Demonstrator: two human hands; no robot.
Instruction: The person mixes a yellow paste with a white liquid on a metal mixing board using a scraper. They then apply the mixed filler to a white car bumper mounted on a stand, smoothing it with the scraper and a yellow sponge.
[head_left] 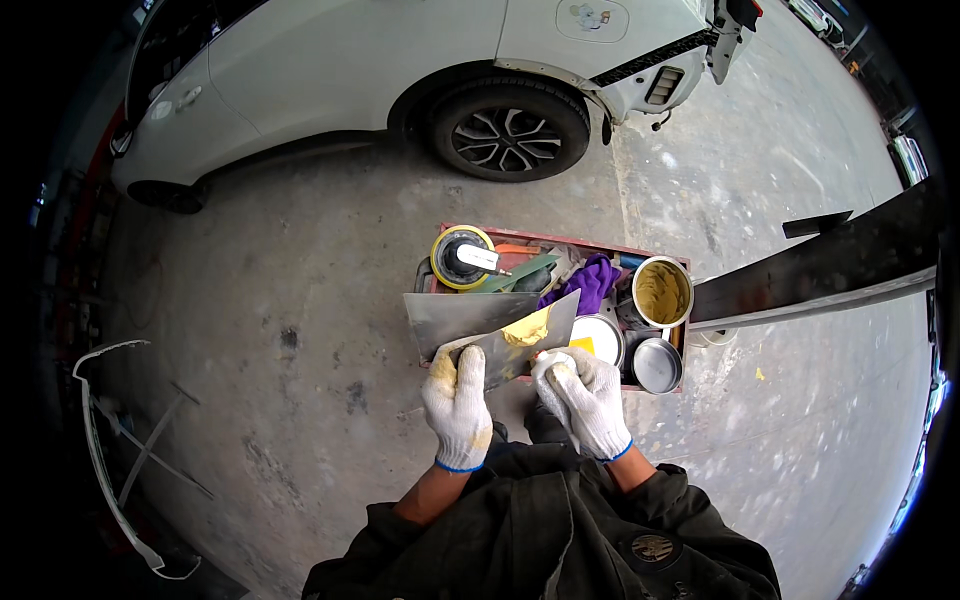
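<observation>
My left hand [455, 405], in a white knit glove, is closed on a grey metal plate [505, 360] bearing a lump of pale yellow paste [526, 325]. My right hand [593, 408], gloved alike, grips a white tube [555, 385] with a small reddish tip just beside the paste. Behind them a red tray cart [568, 239] holds a round power sander [466, 258] with a yellow rim, a second grey plate [430, 320], a purple cloth [592, 280], an open can of tan putty [662, 292] and round lids [657, 365].
A white car [280, 75] with a wheel [508, 140] and partly stripped rear stands beyond the cart. A long dark beam or panel [820, 270] reaches in from the right. A pale bent trim piece [95, 445] and thin stands [150, 445] are at lower left on the concrete floor [290, 250].
</observation>
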